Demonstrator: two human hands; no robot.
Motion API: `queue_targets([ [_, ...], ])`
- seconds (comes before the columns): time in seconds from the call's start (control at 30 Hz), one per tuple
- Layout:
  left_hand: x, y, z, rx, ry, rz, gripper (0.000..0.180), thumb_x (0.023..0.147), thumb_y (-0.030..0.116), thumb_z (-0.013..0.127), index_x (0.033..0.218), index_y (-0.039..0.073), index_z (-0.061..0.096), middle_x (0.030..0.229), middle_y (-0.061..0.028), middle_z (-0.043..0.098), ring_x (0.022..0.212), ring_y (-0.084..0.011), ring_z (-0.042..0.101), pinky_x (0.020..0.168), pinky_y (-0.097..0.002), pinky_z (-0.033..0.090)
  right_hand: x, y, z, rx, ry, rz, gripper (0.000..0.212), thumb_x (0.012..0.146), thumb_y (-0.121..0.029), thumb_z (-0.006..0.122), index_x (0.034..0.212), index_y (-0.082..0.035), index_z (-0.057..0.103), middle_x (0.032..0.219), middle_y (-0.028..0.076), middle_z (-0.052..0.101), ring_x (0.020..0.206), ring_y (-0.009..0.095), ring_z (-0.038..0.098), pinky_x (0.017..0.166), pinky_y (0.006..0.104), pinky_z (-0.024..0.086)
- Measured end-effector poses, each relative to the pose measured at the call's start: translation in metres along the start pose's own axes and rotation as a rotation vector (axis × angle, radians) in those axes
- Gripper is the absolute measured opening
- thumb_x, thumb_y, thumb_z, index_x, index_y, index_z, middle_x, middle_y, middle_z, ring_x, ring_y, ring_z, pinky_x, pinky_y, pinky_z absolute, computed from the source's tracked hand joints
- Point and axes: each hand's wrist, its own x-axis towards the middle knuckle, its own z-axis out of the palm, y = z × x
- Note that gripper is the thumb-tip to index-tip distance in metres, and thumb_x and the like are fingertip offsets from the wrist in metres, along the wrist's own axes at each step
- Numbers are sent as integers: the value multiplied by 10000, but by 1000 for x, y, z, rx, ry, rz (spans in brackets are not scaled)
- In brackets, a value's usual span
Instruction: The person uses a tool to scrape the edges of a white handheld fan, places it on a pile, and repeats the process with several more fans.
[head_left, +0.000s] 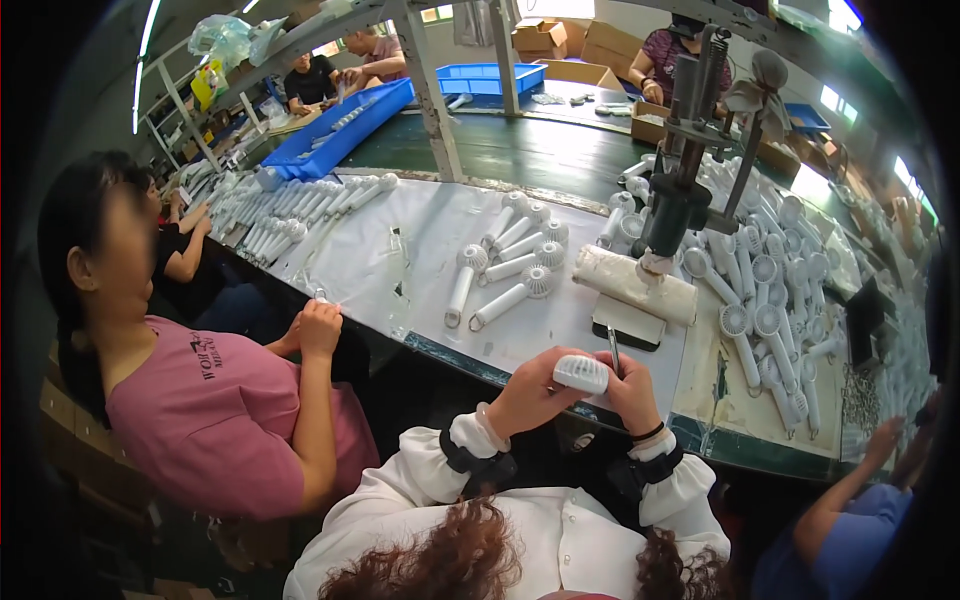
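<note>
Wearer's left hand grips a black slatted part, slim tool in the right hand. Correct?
Not quite: the slatted part is white, not black, as the head view shows. The rest stands: the left hand grips it, and the slim tool is in the right hand.

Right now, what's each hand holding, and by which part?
Left hand: white slatted piece, by its left side. Right hand: slim tool, by its lower part.

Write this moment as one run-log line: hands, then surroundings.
left hand: holds white fan | right hand: holds slim tool | bench: press; loose fans left of it, piled fans right
</note>
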Motion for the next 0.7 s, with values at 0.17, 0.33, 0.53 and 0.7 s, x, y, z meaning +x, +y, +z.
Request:
queue_targets([
  [0.17, 27, -17, -1, 189, 201, -19, 248, 910, 120, 708, 1114, 11, 617, 847, -43, 673, 703, -106, 641, 601, -282, 517, 0, 6, -9, -57, 104, -85, 250, 963, -118, 587, 1168, 18, 633, 796, 29, 654, 685, 108, 643, 619, 251, 509],
  [0.33, 65, -39, -31, 115, 158, -140, 288, 932, 193, 703, 1096, -18, 594, 757, -64, 664, 535, -111, 588, 494, -279, 486, 0, -8, -20, -127, 140, -114, 238, 978, -88, 562, 1182, 13, 630, 894, 41, 664, 735, 100, 625, 693, 241, 502],
  [0.53, 78, -48, -31, -32, 50, -140, 330, 938, 233, 703, 1106, -27, 586, 747, -52, 662, 587, -86, 592, 509, -255, 481, -14, 5, -26, 32, 135, -127, 223, 981, -48, 554, 1181, 21, 627, 1030, 57, 680, 765, 82, 601, 729, 227, 502],
  [0.7, 58, -38, -15, 177, 26, -185, 353, 932, 250, 712, 1125, -18, 586, 764, -56, 664, 593, -89, 582, 533, -258, 478, -24, 7, -26, 3, 113, -141, 223, 982, -37, 555, 1187, 24, 621, 1076, 66, 675, 773, 82, 601, 740, 236, 518],
])
